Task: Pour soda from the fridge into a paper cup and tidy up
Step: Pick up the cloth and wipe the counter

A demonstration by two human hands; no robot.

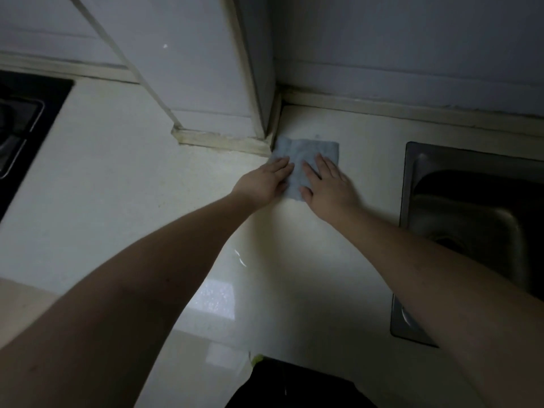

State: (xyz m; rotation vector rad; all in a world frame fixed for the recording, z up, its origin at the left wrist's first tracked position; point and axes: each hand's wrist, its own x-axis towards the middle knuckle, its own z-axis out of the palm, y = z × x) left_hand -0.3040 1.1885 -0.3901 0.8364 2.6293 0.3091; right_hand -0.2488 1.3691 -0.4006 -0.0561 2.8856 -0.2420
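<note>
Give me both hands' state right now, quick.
Left hand: open, fingers flat on the blue cloth.
Right hand: open, fingers flat on the same cloth; nothing held.

Both hands flat on blue cloth [306, 160], counter [117, 201], sink [471, 207] rt

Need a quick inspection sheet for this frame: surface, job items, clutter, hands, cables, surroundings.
Surface: pale countertop, glossy, light reflections near the front edge.
Job's things: blue cloth lying flat on the countertop by the wall corner; no soda, paper cup or fridge in view.
Clutter: nothing seen.
Hands: left hand and right hand both rest flat on the cloth, fingers straight.
Cables: nothing seen.
Surroundings: steel sink at right, dark hob at left, tiled wall column behind.
</note>
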